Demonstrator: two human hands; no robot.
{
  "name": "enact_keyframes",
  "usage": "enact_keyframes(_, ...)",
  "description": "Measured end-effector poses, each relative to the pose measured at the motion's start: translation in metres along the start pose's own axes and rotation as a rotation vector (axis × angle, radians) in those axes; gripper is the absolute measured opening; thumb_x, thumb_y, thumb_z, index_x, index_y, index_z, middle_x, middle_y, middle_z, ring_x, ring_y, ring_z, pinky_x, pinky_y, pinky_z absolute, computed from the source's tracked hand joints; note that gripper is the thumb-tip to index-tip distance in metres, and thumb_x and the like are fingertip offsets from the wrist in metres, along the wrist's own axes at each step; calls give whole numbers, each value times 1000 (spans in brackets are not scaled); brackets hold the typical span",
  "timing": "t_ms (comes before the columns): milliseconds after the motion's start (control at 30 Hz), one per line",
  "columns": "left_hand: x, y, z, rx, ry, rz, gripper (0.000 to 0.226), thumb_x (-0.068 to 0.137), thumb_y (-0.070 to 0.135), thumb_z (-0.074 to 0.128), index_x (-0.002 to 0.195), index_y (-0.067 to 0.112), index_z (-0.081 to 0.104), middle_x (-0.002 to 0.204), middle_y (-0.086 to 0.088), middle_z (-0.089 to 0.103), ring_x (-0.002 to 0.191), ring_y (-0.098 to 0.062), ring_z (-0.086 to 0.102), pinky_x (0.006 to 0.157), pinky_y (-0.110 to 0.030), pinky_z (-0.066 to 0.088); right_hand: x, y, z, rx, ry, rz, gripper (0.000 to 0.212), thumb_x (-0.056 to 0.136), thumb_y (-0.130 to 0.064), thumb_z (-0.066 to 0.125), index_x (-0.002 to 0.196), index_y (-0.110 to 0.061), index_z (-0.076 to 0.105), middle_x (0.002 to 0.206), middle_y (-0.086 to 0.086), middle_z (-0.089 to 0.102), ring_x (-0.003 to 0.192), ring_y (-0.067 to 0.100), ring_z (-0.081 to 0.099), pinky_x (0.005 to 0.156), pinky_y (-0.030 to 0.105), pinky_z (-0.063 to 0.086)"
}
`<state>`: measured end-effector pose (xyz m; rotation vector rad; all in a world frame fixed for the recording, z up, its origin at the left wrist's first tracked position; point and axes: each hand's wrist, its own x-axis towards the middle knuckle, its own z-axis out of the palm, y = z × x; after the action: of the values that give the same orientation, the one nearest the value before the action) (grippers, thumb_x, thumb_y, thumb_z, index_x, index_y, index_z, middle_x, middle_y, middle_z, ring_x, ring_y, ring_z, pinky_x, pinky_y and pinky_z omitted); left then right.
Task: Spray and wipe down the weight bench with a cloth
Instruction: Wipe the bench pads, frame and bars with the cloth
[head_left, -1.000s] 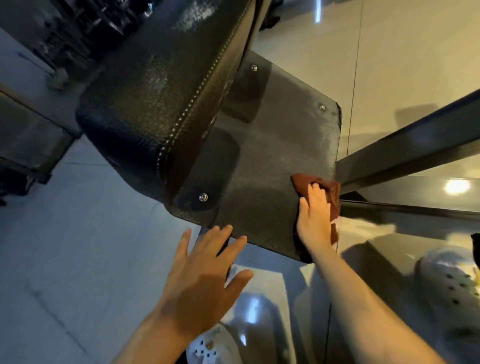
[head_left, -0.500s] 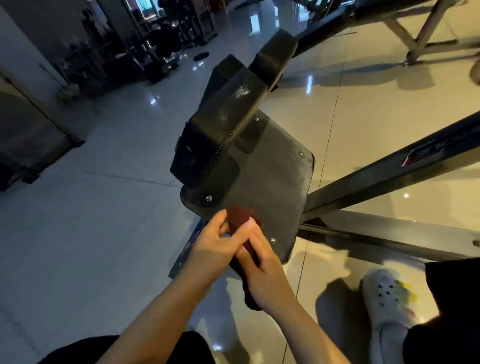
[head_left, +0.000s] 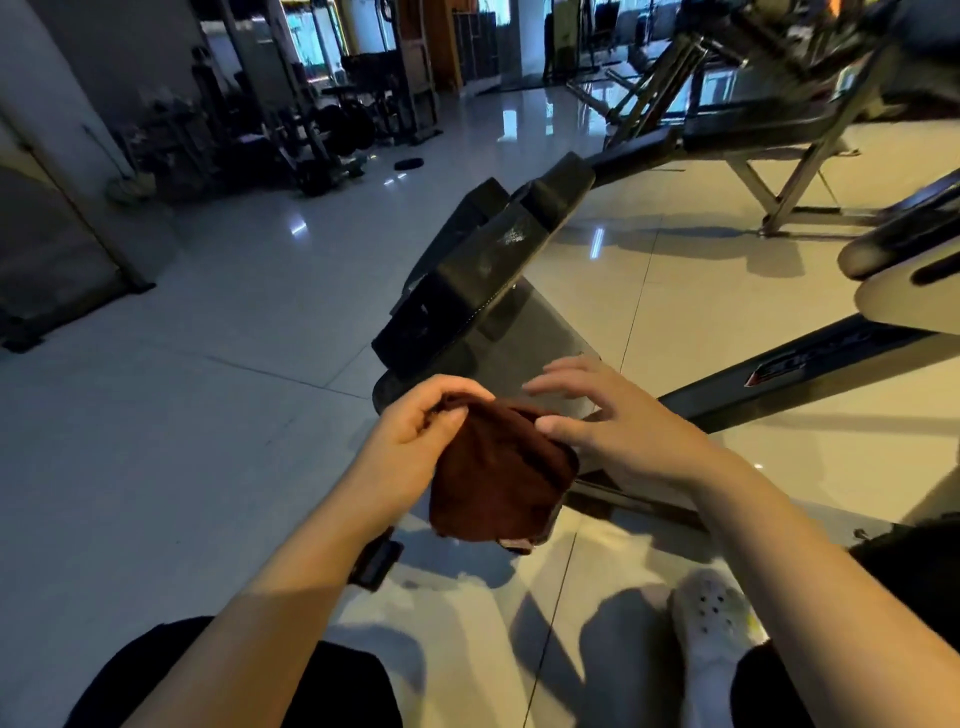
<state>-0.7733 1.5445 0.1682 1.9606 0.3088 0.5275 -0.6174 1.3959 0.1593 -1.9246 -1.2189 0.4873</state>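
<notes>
The main risk sits with the cloth (head_left: 498, 473). It is hanging in the air between the two hands, over the near end of the weight bench (head_left: 483, 291) and touching no part of it, and only its upper left edge is looking firmly held. If the left hand (head_left: 410, 441) is loosening while the fold is being changed, the cloth is likely to be dropping to the floor (head_left: 208, 415), picking up grit that would then be rubbed into the padding. A loose, bunched cloth is also likely to be skipping patches of the flat panel (head_left: 545, 332) at the bench's near end, leaving streaks. No spray bottle is showing anywhere, so whether the surface is wet enough cannot be told. The white shoe (head_left: 711, 623) is standing close to the dark frame bar (head_left: 779, 374) on glossy tile, so a slip while leaning in is possible.

Going from the left: the left forearm is reaching forward from the lower left, and the left hand is curling its fingers and thumb around the top edge of the cloth, pinching it. The cloth is drooping below in a brown bundle. The right hand (head_left: 618, 415) is coming in from the lower right with its fingers spread and mostly straight, the thumb touching the cloth's right side, gripping nothing.
</notes>
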Motion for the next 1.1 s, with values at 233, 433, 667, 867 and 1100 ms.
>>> enact_keyframes(233,3,3,-2,-7,66,-33,24,99,12,47,102,28,64,97,18,64,93,5,60,78,-10,48,6,-19,-32,249,-237,-24,7,92,-16,60,92,-14,67,85,0,69,79,8,66,71,16,51)
enact_keyframes(433,16,-11,21,-18,177,-246,23,102,22,45,103,33,65,84,2,63,70,-10,59,65,-27,53,12,-29,-31,281,-164,-87,10,92,-18,61,91,-12,70,82,5,72,74,13,67,65,17,51)
enact_keyframes(667,25,-6,38,-485,64,-425,24,104,25,39,109,25,63,88,4,72,82,-9,70,73,-32,54,16,-23,-45,300,-40,-32,12,82,-10,71,94,-6,69,77,8,64,72,15,63,67,19,52)
enact_keyframes(867,29,-6,23,-246,70,-495,54,79,61,53,104,14,62,95,-7,69,84,-12,66,76,-33,56,17,-8,-62,-2,185,55,16,80,-17,77,87,-26,66,77,-4,64,69,6,60,60,19,42)
enact_keyframes(1100,10,-13,-3,353,-148,-344,36,73,9,81,93,23,55,75,2,52,60,-6,49,69,-27,50,9,7,-66,-551,150,-9,8,92,-27,63,99,-26,66,94,-7,58,89,10,51,70,20,35)
